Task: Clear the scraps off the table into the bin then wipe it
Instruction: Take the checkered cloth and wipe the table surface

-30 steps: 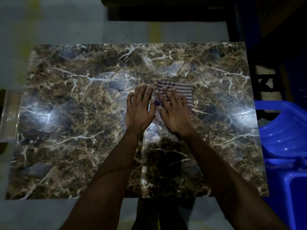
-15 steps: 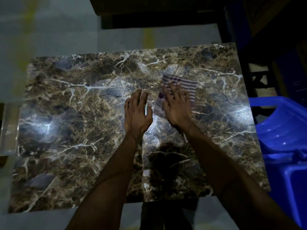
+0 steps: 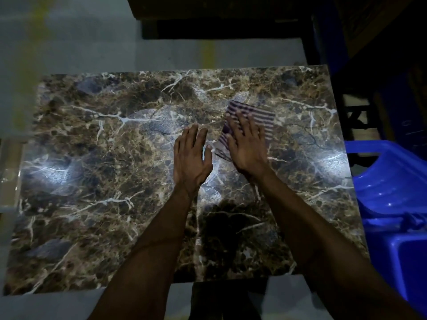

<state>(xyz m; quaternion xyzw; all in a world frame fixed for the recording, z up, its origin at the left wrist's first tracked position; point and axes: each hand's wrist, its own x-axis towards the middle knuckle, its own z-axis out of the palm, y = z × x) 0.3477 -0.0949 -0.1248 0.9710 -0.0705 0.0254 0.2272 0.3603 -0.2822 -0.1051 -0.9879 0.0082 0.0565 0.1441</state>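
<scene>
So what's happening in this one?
A person is wiping a marble-patterned table. The right hand presses a striped cloth flat against the top, right of centre, with straight fingers. The left hand rests open on the bare surface beside it. No scraps are visible on the top.

two bare forearms reach in from the bottom edge, no sleeves, watch or bands on them. the left hand (image 3: pixel 191 158) and right hand (image 3: pixel 247 144) are bare too, ungloved, with no rings visible on the fingers (image 3: pixel 242 121) in the dim light.
</scene>
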